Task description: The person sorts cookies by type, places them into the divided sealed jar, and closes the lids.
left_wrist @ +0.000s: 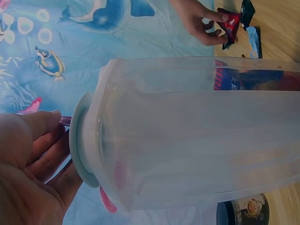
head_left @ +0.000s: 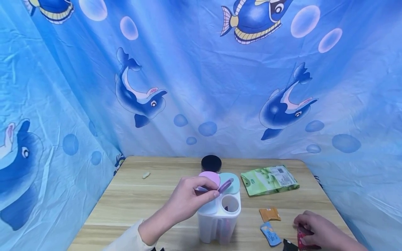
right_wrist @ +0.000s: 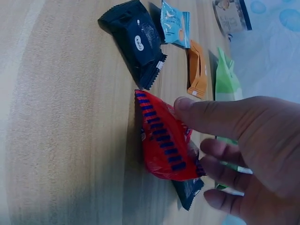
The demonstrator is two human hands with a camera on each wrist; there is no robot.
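Note:
My left hand (head_left: 191, 195) pinches a purple round lid (head_left: 226, 185), tilted on edge above a clear plastic storage container (head_left: 216, 223) with several round mouths. Pink (head_left: 211, 177) and teal (head_left: 231, 178) lids sit on its back part; the front right mouth (head_left: 230, 203) is uncovered. Through the container's wall, a blue and red packet (left_wrist: 255, 79) shows in the left wrist view. At the right, my right hand (head_left: 320, 230) grips a red snack packet (right_wrist: 164, 140) by its edge, thumb on top. A dark packet (right_wrist: 188, 192) lies partly hidden under it.
Blue (head_left: 270, 234) and orange (head_left: 269, 214) packets lie between container and right hand, with a black packet (right_wrist: 136, 42) nearby. A green pouch (head_left: 270, 180) lies behind them. Behind the container stands a black-lidded jar (head_left: 211, 163). A small pale piece (head_left: 146, 175) lies back left.

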